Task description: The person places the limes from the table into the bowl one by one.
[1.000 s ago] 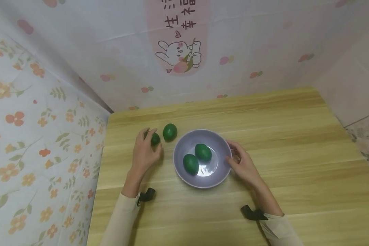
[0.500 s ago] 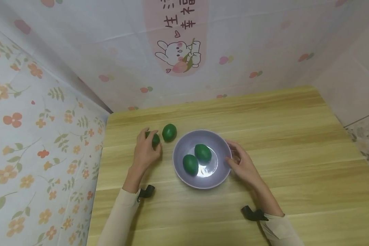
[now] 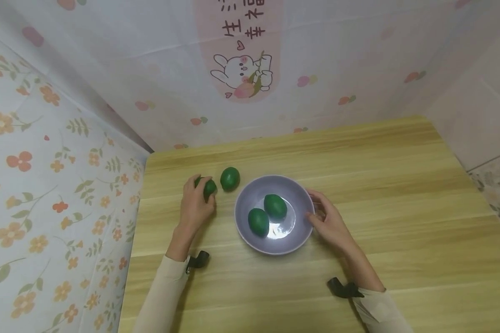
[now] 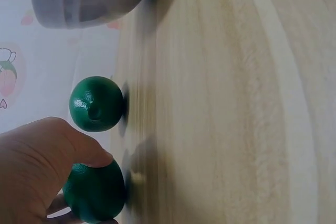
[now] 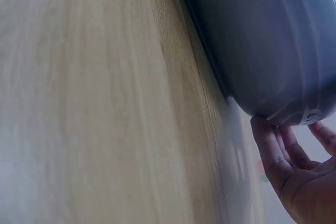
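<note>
My left hand [image 3: 194,204] grips a dark green lime [image 3: 209,188] at the left of the table. In the left wrist view the thumb presses one side of this lime [image 4: 94,195], and fingers curl round behind it. A second lime [image 3: 230,179] lies just to its right, close to the bowl. My right hand [image 3: 331,225] holds the purple-grey bowl [image 3: 296,200] at its right side, thumb at the rim. Fingertips [image 5: 259,121] touch its outer wall in the right wrist view. Inside the bowl lie two more limes, a lower left lime [image 3: 258,222] and an upper right lime [image 3: 275,206].
All of this stands on a wood-grain table [image 3: 383,185]. A printed cloth [image 3: 171,69] hangs behind its back edge, and a flowered cloth [image 3: 66,185] hangs along its left side. Dark camera mounts [image 3: 199,260] sit at both wrists.
The left thumb has closed in from beside the lime onto it, and the fingers have drawn together round it. The right hand, the bowl and the other limes have stayed in place.
</note>
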### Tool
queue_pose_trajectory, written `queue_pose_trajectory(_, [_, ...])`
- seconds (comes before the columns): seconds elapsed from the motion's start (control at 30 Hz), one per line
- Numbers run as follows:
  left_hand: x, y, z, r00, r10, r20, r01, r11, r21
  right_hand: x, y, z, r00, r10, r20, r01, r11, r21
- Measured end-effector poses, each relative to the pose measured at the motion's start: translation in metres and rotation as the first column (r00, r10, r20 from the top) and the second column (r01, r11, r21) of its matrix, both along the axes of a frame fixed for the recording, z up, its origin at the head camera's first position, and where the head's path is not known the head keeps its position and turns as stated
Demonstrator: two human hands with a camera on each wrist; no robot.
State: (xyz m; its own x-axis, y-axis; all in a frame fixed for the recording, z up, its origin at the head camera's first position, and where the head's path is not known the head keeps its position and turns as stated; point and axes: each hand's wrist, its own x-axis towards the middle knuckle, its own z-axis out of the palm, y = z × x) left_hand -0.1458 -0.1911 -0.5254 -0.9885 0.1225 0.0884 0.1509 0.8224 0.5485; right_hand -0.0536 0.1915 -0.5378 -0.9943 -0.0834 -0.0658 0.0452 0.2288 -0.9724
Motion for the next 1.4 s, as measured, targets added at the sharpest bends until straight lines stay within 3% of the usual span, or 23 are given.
queue_pose_trajectory(0.63, [0.002,-0.003,0.000,0.996,0.086,0.007,-0.086,0.989,0.124,0.000,-0.001,-0.001,1.000,-0.008,-0.014,0.008,1.000,-0.003])
queue_pose_trajectory(0.83, [0.006,-0.002,0.001,0.989,0.143,0.036,-0.148,0.965,0.217,-0.001,-0.002,0.000,1.000,-0.012,-0.010,0.012,1.000,-0.007])
queue_pose_trajectory(1.1, [0.014,-0.001,0.004,0.985,0.154,0.081,-0.171,0.938,0.302,-0.001,-0.003,0.001,1.000,-0.020,0.001,0.020,1.000,0.015])
queue_pose_trajectory(1.4, [0.021,-0.001,0.007,0.969,0.129,0.210,-0.212,0.868,0.450,-0.002,-0.003,-0.001,1.000,-0.024,0.002,0.024,0.999,0.021])
